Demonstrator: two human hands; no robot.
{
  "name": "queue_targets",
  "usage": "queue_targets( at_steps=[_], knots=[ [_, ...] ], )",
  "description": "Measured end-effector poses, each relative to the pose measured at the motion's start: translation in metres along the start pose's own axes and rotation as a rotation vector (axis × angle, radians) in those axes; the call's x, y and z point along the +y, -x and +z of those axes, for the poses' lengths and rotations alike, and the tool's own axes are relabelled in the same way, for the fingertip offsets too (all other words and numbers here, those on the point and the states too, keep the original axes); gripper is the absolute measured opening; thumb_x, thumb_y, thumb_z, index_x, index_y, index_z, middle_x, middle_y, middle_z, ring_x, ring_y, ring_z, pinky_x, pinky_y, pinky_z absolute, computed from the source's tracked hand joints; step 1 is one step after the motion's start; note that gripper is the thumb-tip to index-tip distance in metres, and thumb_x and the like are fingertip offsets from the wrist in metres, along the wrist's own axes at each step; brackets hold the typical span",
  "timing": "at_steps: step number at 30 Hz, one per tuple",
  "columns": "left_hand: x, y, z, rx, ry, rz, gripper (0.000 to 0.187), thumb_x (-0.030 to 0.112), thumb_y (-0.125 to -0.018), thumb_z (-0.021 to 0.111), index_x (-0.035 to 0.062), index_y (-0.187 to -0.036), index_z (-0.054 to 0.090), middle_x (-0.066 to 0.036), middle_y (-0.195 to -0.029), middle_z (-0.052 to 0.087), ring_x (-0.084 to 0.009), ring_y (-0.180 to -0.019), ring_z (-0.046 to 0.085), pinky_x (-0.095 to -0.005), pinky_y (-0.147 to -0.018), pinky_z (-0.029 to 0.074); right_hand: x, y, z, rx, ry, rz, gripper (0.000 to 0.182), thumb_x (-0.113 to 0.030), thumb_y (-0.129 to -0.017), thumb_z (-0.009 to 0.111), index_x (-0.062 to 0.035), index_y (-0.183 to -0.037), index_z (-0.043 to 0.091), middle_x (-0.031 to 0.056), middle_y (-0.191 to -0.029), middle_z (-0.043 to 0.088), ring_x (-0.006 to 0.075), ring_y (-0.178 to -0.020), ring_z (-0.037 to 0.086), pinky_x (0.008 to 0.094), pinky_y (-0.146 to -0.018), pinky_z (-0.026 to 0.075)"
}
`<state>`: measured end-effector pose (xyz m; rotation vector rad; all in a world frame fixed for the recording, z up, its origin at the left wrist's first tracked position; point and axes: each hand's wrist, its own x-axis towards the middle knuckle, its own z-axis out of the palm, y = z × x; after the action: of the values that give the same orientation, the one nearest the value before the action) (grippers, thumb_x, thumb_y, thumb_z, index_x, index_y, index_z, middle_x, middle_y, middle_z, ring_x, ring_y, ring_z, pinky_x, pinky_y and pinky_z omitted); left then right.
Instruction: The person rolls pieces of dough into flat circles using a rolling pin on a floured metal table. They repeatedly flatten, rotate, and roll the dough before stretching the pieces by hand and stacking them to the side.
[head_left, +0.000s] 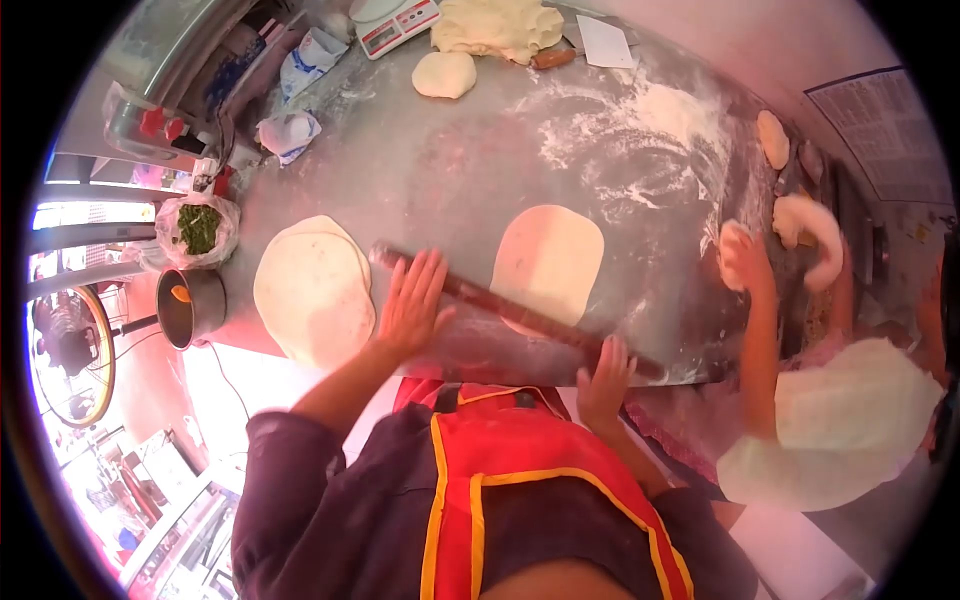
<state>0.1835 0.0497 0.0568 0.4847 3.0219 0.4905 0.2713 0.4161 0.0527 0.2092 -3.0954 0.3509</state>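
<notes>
Pin point(520, 318) under both flat open palms, left hand point(412, 305) and right hand point(603, 378) spread apart, rolling the disc point(548, 262) thin on the floured tabletop point(450, 180); finished stack point(312, 290) parked left.

Left hand point(412, 303) flat, fingers spread, palm down; right hand point(603, 380) likewise, arms extended.

The floured table point(560, 150) has open surface in its middle, between the dough round point(548, 262) under the rolling pin point(510, 312) and the dough ball point(445, 74) at the far edge. A stack of rolled rounds point(313, 290) blocks one side; a co-worker's hand point(745, 262) and dough pieces point(772, 138) occupy the opposite side. A pot point(190, 305) and bagged greens point(198, 230) crowd the corner beside the stack.
</notes>
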Motion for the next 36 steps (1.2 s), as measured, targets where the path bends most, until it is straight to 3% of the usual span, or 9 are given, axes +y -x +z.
queue_targets(
  at_steps=[10, 14, 15, 19, 24, 27, 29, 31, 36],
  knots=[
    [-0.013, -0.178, 0.009, 0.236, -0.140, -0.021, 0.068, 0.050, -0.098, 0.047, 0.0038, -0.147, 0.041, -0.013, -0.157, 0.036, -0.0275, -0.148, 0.027, -0.0533, -0.120, 0.017, 0.051, -0.179, 0.008, 0.150, 0.133, 0.125, 0.059, -0.031, -0.101, 0.047, -0.0037, -0.152, 0.033, 0.0198, -0.154, 0.038, 0.0369, -0.144, 0.033, 0.0566, -0.117, 0.023],
    [-0.014, -0.069, 0.016, 0.054, -0.022, 0.007, 0.072, 0.047, -0.090, 0.061, 0.0075, -0.148, 0.042, -0.011, -0.154, 0.041, -0.0288, -0.145, 0.034, -0.0531, -0.119, 0.020, 0.028, -0.075, 0.014, 0.097, -0.050, 0.027, 0.059, -0.033, -0.101, 0.049, -0.0011, -0.149, 0.037, 0.0204, -0.153, 0.039, 0.0376, -0.142, 0.035, 0.0581, -0.116, 0.022],
    [-0.010, -0.052, 0.007, 0.121, -0.019, 0.108, 0.060, 0.032, -0.084, 0.069, 0.0087, -0.137, 0.052, -0.012, -0.140, 0.053, -0.0301, -0.134, 0.045, -0.0506, -0.113, 0.030, 0.028, -0.083, 0.014, 0.074, -0.063, -0.007, 0.059, -0.033, -0.100, 0.051, -0.0012, -0.148, 0.038, 0.0210, -0.152, 0.040, 0.0378, -0.141, 0.037, 0.0565, -0.116, 0.024],
    [-0.019, -0.054, 0.007, 0.099, 0.060, 0.143, 0.041, 0.014, -0.074, 0.070, 0.0091, -0.113, 0.060, -0.010, -0.114, 0.059, -0.0308, -0.112, 0.054, -0.0448, -0.098, 0.042, 0.018, -0.193, 0.011, 0.085, -0.399, -0.026, 0.064, -0.034, -0.090, 0.067, -0.0023, -0.142, 0.046, 0.0221, -0.137, 0.054, 0.0381, -0.129, 0.049, 0.0470, -0.107, 0.039],
    [0.017, -0.010, -0.029, 0.137, 0.068, 0.105, 0.022, 0.010, -0.075, 0.061, 0.0080, -0.098, 0.059, -0.009, -0.098, 0.057, -0.0293, -0.097, 0.055, -0.0402, -0.084, 0.046, 0.001, -0.318, 0.027, -0.601, -0.431, -0.031, 0.038, -0.023, -0.076, 0.078, 0.0011, -0.104, 0.068, 0.0155, -0.095, 0.071, 0.0310, -0.088, 0.067, 0.0417, -0.081, 0.053],
    [0.033, 0.020, -0.031, 0.022, 0.129, -0.021, 0.032, 0.009, -0.072, 0.066, 0.0083, -0.103, 0.059, -0.009, -0.102, 0.058, -0.0306, -0.100, 0.056, -0.0413, -0.086, 0.046, -0.046, -0.321, 0.041, -0.763, -0.542, -0.219, 0.025, -0.021, -0.072, 0.076, -0.0018, -0.087, 0.070, 0.0140, -0.084, 0.070, 0.0311, -0.077, 0.066, 0.0413, -0.073, 0.052],
    [0.038, 0.027, -0.031, 0.037, 0.115, -0.004, 0.030, 0.009, -0.073, 0.065, 0.0084, -0.102, 0.060, -0.009, -0.101, 0.058, -0.0301, -0.099, 0.057, -0.0409, -0.086, 0.047, -0.104, -0.313, 0.048, -0.841, -0.279, -0.475, 0.025, -0.026, -0.072, 0.074, -0.0078, -0.089, 0.071, 0.0137, -0.088, 0.070, 0.0330, -0.081, 0.066, 0.0425, -0.073, 0.051],
    [0.041, 0.030, -0.030, 0.063, 0.108, -0.002, 0.028, 0.010, -0.073, 0.065, 0.0084, -0.101, 0.060, -0.008, -0.101, 0.059, -0.0297, -0.099, 0.057, -0.0409, -0.086, 0.047, -0.158, -0.289, 0.035, -0.765, -0.277, -0.726, 0.023, -0.030, -0.076, 0.069, -0.0139, -0.092, 0.072, 0.0153, -0.091, 0.070, 0.0344, -0.089, 0.066, 0.0450, -0.076, 0.052],
    [0.034, 0.019, -0.025, 0.183, 0.076, 0.040, 0.022, 0.010, -0.076, 0.060, 0.0087, -0.097, 0.060, -0.007, -0.095, 0.057, -0.0277, -0.093, 0.056, -0.0389, -0.083, 0.046, -0.084, -0.300, 0.063, -0.391, -0.337, -0.319, 0.024, -0.030, -0.077, 0.070, -0.0072, -0.085, 0.066, 0.0159, -0.083, 0.068, 0.0360, -0.079, 0.065, 0.0455, -0.068, 0.050]
  ],
)
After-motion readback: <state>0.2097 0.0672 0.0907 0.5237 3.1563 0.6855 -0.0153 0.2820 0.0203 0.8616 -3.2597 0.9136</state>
